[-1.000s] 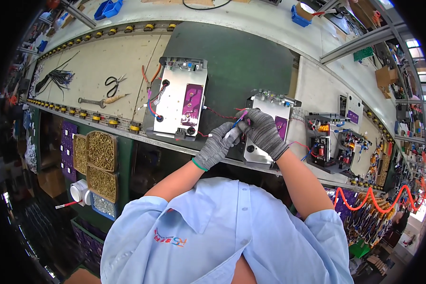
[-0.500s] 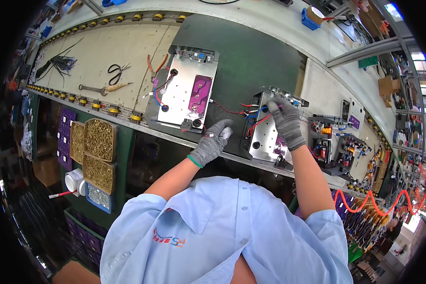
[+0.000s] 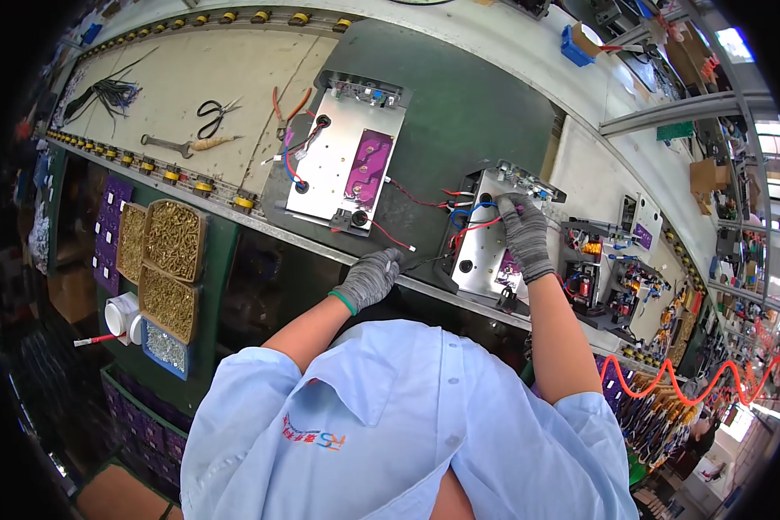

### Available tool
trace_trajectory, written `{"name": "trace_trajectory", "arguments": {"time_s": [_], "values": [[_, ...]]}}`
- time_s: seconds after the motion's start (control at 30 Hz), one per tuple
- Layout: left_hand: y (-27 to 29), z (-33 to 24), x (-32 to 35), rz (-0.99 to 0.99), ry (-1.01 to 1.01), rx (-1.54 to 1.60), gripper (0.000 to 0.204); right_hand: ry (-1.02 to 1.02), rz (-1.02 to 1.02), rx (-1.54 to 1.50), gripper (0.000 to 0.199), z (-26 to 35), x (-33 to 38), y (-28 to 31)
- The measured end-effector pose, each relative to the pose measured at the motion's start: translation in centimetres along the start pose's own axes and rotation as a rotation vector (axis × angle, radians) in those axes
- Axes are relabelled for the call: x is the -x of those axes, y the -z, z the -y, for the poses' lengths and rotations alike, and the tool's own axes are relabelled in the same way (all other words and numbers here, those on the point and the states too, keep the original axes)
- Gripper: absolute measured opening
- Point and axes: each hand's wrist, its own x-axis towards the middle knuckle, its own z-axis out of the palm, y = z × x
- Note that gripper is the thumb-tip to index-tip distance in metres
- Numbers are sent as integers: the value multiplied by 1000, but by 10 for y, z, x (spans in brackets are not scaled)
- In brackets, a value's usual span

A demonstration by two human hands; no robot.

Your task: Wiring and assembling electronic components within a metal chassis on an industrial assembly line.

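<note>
Both my hands wear grey knitted gloves. My right hand (image 3: 525, 234) is over the right metal housing (image 3: 475, 279), its fingertips pinched on a red wire (image 3: 479, 227) beside a round hole. Blue wires (image 3: 466, 211) run next to it. At the bench's front edge, between the two housings, my left hand (image 3: 373, 277) has its fingers drawn together; what they hold, if anything, is hidden. Just beyond those fingertips lies a white plug (image 3: 412, 249) on a thin red-and-black lead from the left metal housing (image 3: 329, 178), which carries a purple circuit board (image 3: 368, 169).
Pliers (image 3: 288, 113), scissors (image 3: 216, 119) and a wrench (image 3: 166, 146) lie on the left of the bench. Trays of brass screws (image 3: 174, 240) stand below. More open assemblies (image 3: 588, 269) sit at the right. A coiled orange hose (image 3: 667, 377) hangs nearby.
My left hand has drawn down and to the left, and the white plug now shows on the bench edge. My right hand has shifted slightly down, with the red wire visible at its fingertips.
</note>
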Motion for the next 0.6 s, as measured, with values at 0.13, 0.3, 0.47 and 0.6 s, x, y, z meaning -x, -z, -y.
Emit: {"name": "trace_trajectory", "arguments": {"time_s": [0.13, 0.3, 0.47, 0.6], "values": [[-10, 8, -6, 6, -2, -60, 25, 36, 6, 36, 30, 3, 2, 1], [-14, 11, -10, -21, -17, -116, 24, -33, 23, -41, 27, 11, 7, 0], [-9, 12, -13, 2, -41, -114, 23, -63, 29, 2, 27, 17, 9, 1], [-7, 16, -14, 50, -9, -164, 24, -56, 33, -4, 31, 17, 7, 1]]}}
